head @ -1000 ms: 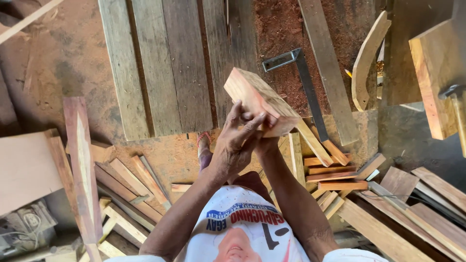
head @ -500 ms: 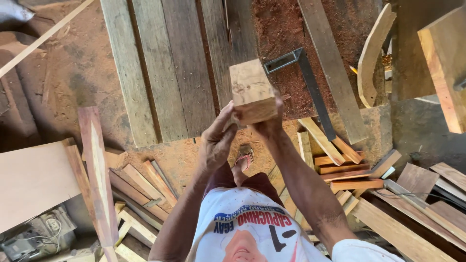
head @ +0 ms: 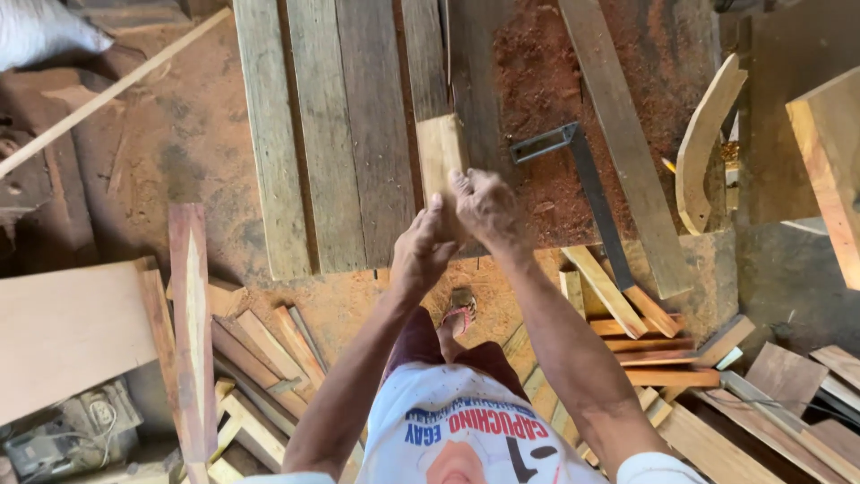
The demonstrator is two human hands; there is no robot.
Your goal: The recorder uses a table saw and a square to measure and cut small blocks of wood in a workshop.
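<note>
gripping wood block (head: 441,154) w/ both hands (head: 457,229), square (head: 582,184) beside.

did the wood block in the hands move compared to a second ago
Yes. The wood block, held by the left hand and right hand, has turned end-up and shifted left, away from the metal square lying on the sawdust.

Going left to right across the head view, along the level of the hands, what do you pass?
Reddish pointed board → left hand → wood block → right hand → metal square → curved wood piece → pale plank.
</note>
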